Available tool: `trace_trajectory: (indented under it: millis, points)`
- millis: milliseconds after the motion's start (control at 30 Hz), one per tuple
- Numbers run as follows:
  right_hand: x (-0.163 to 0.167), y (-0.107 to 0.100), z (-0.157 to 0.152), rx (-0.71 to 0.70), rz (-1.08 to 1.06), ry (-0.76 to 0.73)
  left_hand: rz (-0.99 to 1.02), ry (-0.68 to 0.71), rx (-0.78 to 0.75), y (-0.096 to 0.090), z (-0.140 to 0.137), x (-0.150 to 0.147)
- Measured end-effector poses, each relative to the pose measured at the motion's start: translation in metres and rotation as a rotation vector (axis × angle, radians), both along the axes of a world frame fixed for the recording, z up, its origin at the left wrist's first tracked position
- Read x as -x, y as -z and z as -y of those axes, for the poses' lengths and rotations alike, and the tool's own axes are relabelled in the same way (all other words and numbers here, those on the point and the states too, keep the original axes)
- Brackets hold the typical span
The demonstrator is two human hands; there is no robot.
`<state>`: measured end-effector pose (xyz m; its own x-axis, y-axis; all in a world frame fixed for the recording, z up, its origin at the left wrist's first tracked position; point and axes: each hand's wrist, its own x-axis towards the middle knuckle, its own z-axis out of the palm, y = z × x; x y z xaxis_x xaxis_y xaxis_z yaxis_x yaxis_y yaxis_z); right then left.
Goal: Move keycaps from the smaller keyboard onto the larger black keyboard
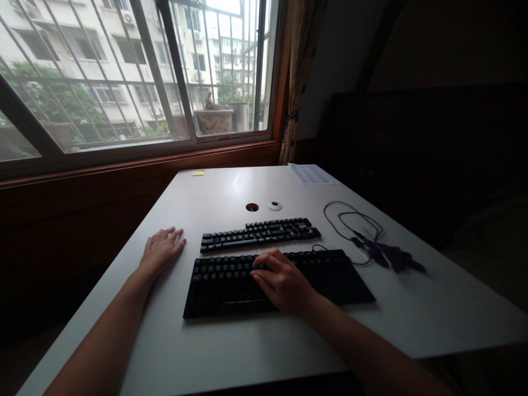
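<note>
A black keyboard (231,291) lies on the white table in front of me, with keys on its upper left part and a dark bare area below. My right hand (282,280) is over its middle, fingers curled and thumb close to the index finger at the end of the fitted keys. Whatever lies between those fingertips is hidden or too small to name. Just behind the keyboard, loose black keycaps (247,240) are laid out in rows, with gaps towards the right. My left hand (162,250) rests flat on the table left of the keycaps, fingers stretched and holding nothing.
A cable (350,212) loops on the right beside a dark purple cloth-like item (391,256) with thin sticks on it. Farther back are a round table hole (252,207), its white cover (274,206), printed paper (312,174) and a yellow note (198,172). A barred window stands beyond.
</note>
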<state>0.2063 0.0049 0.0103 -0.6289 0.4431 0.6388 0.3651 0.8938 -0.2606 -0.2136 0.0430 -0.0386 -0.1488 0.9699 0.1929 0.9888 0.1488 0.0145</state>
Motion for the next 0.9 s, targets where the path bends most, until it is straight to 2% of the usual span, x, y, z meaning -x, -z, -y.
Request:
trace_trajectory:
  millis: [100,267,600,900]
  points:
    - [0.0019,-0.0002,0.0018,0.004,-0.037,-0.067,0.003,0.001,-0.003,-0.0007,0.0006,-0.0008]
    - [0.0062,0.0034,0.0049,-0.011,0.035,-0.191,0.003,-0.001,-0.002,-0.0019,0.0006,-0.0019]
    - [0.0091,0.0059,0.0063,-0.074,0.048,-0.199,-0.015,0.001,0.005,0.0002,-0.0003,-0.0005]
    - [0.0103,0.0027,0.0077,-0.073,0.055,-0.186,-0.012,0.002,-0.014,0.0008,0.0004,-0.0011]
